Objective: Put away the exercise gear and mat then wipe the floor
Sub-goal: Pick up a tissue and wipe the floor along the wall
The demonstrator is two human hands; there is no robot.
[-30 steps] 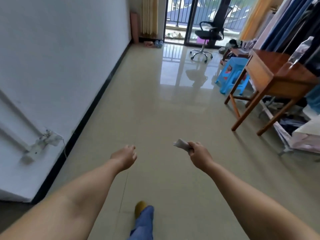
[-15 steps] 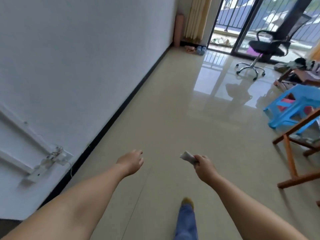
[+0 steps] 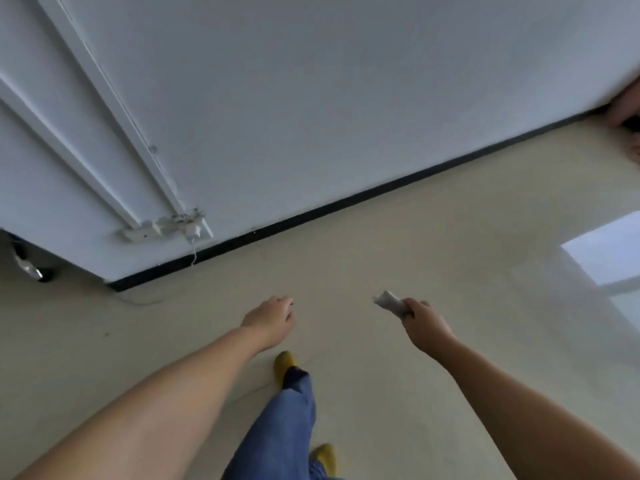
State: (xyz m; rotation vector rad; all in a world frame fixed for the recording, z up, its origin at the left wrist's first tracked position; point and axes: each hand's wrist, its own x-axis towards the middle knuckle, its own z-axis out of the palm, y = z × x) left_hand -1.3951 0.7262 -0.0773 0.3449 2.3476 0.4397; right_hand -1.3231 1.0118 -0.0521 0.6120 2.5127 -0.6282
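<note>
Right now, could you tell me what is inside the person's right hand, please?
The right hand grips a small white wad, perhaps a cloth or tissue. One end sticks out past the fingers above the floor; the rest is covered by the fist.

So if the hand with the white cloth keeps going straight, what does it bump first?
Probably the white wall, near its black baseboard. The right hand holds the cloth pointing that way over bare floor; depth is unclear.

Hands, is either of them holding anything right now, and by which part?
The right hand grips a small white wad, maybe a cloth or tissue, by its near end; the far end sticks out. The left hand holds nothing.
</note>
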